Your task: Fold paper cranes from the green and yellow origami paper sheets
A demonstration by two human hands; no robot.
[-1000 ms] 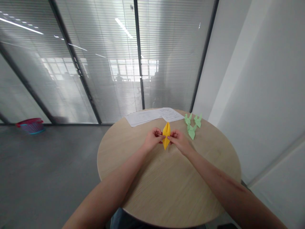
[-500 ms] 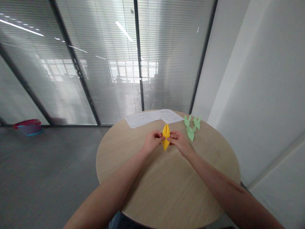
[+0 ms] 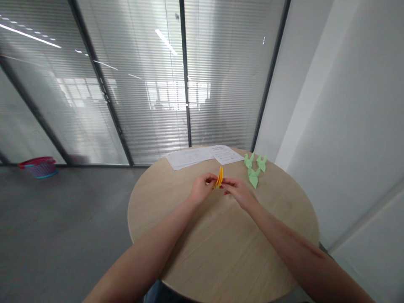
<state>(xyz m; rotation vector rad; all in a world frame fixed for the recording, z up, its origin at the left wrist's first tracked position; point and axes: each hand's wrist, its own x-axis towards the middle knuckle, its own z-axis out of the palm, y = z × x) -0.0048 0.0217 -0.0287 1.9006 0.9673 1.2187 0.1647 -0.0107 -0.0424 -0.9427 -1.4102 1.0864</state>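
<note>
A folded piece of yellow origami paper [image 3: 220, 176] is held up over the round table, seen nearly edge-on with its layers showing as narrow strips. My left hand [image 3: 203, 187] pinches it from the left side. From the right, the closed fingers of my right hand [image 3: 239, 192] grip its near right edge; its lower part is partly hidden by my fingers. Beyond my right hand lie three light green origami figures [image 3: 253, 176], each with two upright points.
The round wooden table [image 3: 221, 261] fills the space before me. White printed sheets [image 3: 189, 158] lie at its far edge. A red and blue basket [image 3: 41, 167] stands on the floor at far left. Glass panels with blinds [image 3: 151, 105] rise behind; a white wall [image 3: 353, 126] is at right.
The yellow paper has turned from its broad, diamond-shaped face to nearly edge-on, now looking much narrower. Both hands stay on it, in almost the same place.
</note>
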